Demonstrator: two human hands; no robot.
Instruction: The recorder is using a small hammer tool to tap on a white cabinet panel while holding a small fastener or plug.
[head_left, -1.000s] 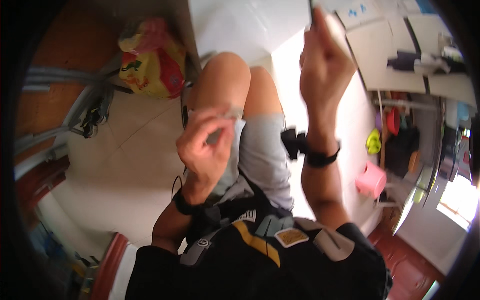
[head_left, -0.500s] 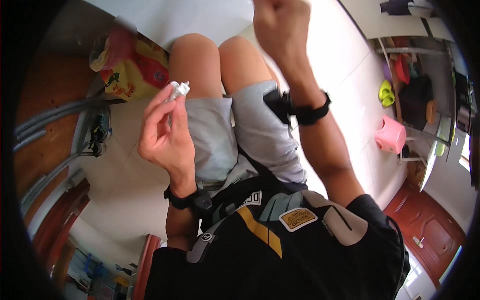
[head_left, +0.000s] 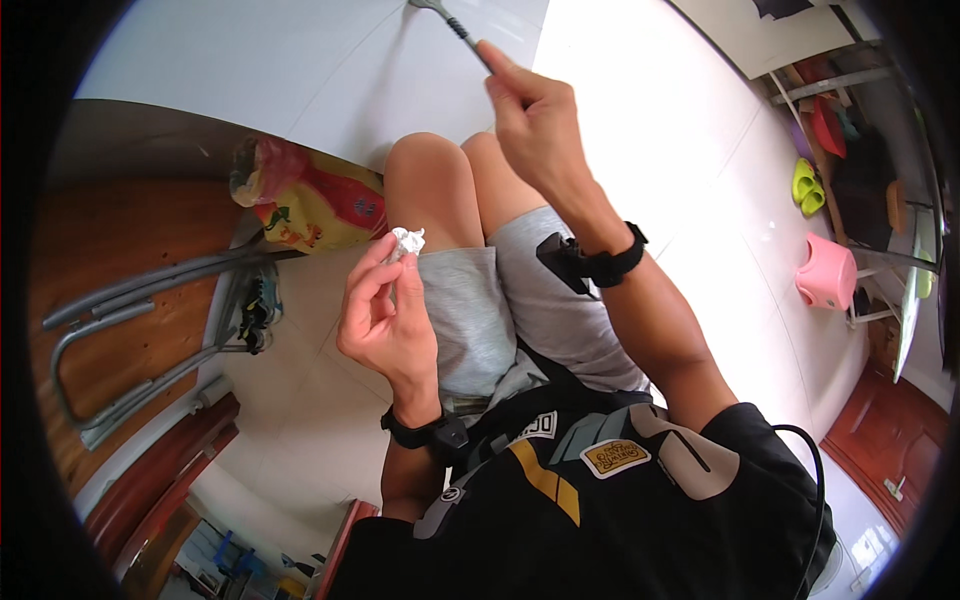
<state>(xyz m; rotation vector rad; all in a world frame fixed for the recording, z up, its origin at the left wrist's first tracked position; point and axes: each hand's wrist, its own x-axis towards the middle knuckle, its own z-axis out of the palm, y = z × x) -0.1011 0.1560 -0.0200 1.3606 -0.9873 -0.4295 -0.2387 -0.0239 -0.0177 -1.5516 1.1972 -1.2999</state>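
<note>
My left hand (head_left: 388,325) is held above my lap, thumb and fingertips pinching a small crumpled white wad (head_left: 406,242) that looks like tissue or foil. Farther forward and to the right, my right hand (head_left: 535,122) is closed around the end of a slim utensil (head_left: 458,28) with a dark, ribbed handle. Its metal head reaches over the white tabletop (head_left: 330,60) and is cut by the upper picture edge, so its exact kind cannot be made out.
A yellow and red plastic bag (head_left: 330,205) sits under the table edge, left of my knees. Grey metal tubes of a folded frame (head_left: 150,290) lean at the left. On the right are a pink stool (head_left: 826,271), lime-green clogs (head_left: 807,187) and a shelf rack.
My right hand has come down and nearer, and the utensil in it now shows. The view has shifted, bringing more tabletop in. My left hand keeps its pinch on the white wad.
</note>
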